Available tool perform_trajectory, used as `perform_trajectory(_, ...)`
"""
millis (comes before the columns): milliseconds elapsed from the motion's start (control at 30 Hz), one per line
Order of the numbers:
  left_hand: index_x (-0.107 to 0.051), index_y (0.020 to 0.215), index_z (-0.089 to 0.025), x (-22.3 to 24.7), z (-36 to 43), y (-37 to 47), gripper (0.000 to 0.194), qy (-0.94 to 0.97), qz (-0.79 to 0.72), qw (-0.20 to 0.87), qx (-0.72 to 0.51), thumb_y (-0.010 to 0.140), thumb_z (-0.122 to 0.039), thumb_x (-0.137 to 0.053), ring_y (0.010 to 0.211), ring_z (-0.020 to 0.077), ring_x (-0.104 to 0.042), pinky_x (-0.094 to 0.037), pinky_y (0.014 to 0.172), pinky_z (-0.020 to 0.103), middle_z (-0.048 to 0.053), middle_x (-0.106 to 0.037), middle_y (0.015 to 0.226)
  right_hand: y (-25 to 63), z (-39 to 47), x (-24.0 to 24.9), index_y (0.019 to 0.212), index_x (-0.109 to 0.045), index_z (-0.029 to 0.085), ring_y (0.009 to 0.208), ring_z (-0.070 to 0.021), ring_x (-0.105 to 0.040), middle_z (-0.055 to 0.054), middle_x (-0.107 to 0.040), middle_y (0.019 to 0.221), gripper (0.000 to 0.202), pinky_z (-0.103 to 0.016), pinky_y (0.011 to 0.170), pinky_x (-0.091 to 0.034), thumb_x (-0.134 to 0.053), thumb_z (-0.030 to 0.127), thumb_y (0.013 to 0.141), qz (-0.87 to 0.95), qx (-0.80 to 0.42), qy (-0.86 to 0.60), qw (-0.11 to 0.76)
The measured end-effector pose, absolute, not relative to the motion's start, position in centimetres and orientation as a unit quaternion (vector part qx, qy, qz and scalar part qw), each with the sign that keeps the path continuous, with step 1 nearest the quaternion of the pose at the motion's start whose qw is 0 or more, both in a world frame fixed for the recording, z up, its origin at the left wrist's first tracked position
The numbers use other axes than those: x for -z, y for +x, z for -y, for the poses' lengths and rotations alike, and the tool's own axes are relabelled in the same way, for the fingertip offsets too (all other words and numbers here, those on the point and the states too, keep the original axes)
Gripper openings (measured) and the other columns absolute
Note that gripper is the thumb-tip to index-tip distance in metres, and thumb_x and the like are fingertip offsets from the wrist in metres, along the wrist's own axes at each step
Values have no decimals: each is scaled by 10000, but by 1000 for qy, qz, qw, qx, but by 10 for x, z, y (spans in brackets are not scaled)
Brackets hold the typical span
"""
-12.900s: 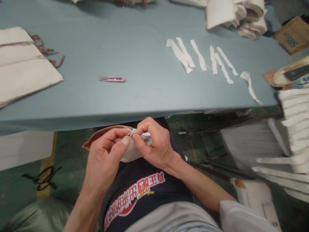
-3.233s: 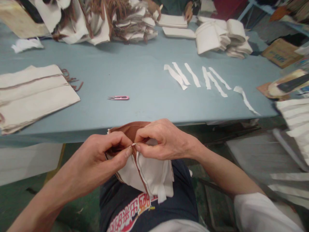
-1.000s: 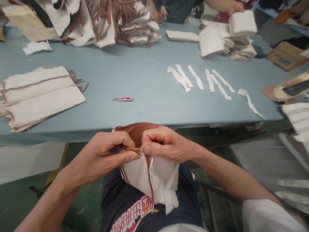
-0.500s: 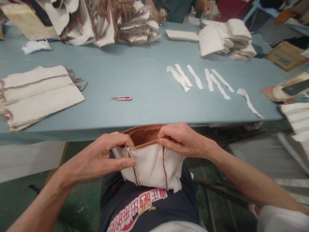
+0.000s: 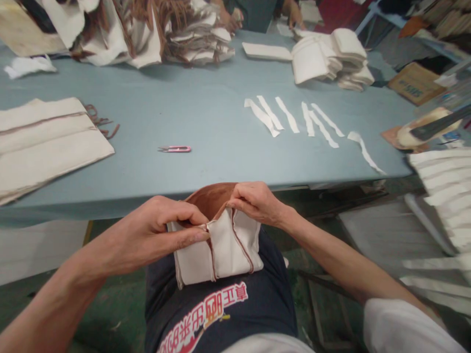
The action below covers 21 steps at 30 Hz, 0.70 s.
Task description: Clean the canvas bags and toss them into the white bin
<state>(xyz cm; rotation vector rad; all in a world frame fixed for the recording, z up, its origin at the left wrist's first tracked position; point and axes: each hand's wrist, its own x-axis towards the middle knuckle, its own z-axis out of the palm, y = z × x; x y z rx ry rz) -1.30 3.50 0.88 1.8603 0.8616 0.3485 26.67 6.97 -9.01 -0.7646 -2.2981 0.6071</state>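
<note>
A cream fabric bag (image 5: pixel 230 250) with brown seam lines and a brown lining rests on my lap, its mouth facing up. My left hand (image 5: pixel 172 225) pinches its rim at the left seam, thumb outside and fingers inside. At the right seam my right hand (image 5: pixel 252 201) grips the rim between thumb and curled fingers, lifting it to a peak. Pink thread snips (image 5: pixel 178 149) lie on the blue-covered table (image 5: pixel 209 171) beyond the bag.
Several white strips (image 5: pixel 290 115) lie at the table's right. Flat cream pieces (image 5: pixel 47 142) are stacked at left, with a heap of brown-corded pieces (image 5: pixel 147 39) behind. Cream pads (image 5: pixel 327 56) are piled at the back. A co-worker's hands (image 5: pixel 292 12) show across the table.
My left thumb and fingers have closed on the left seam at the rim. My right hand has pulled its part of the rim up and inward. The view has shifted slightly right.
</note>
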Motion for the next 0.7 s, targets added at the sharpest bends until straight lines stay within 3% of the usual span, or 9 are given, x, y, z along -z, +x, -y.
perform_trajectory(200,-818,921,-209,-2,-42,-15,323,754,-362,530,-136,1074,-406,-612,713,157,-672,-519,625,213,19,-802,831,270,-76,98,820,-630,181,642,-121,-557,-2,-658,721,516,-253,630,-391,-478,536,1162,861,-260,-292,325)
perform_trajectory(333,-815,884,-207,1,-40,-12,275,755,-383,506,-165,1032,-366,-646,686,149,-669,-524,618,200,10,-803,795,276,-77,92,859,-656,179,660,-128,-570,-10,-687,752,412,-259,650,-418,-501,422,1154,859,-272,-287,326)
perform_trajectory(433,-814,864,-216,0,-36,-7,245,766,-394,472,-187,1008,-305,-636,662,131,-663,-513,608,182,-17,-787,760,273,-72,74,930,-683,177,778,-163,-631,-49,-738,853,312,-294,734,-459,-498,330,1129,869,-264,-268,322)
perform_trajectory(567,-809,809,-221,-7,-29,-1,252,775,-413,428,-213,979,-293,-638,598,126,-641,-487,561,184,-35,-746,681,254,-59,46,984,-691,188,853,-194,-669,-54,-759,905,327,-336,820,-487,-602,490,1068,877,-270,-222,330)
perform_trajectory(633,-815,806,-227,-10,-25,-2,262,781,-417,413,-213,982,-301,-635,577,130,-640,-477,541,194,-33,-753,679,241,-53,39,929,-663,199,792,-185,-646,-28,-720,837,398,-331,784,-462,-657,588,1018,870,-277,-237,332)
perform_trajectory(700,-826,834,-237,-11,-21,-5,267,785,-420,402,-215,999,-312,-630,584,134,-661,-480,538,197,-31,-781,714,232,-50,37,893,-627,206,744,-173,-609,-9,-672,788,391,-320,736,-425,-665,579,1002,863,-290,-256,325)
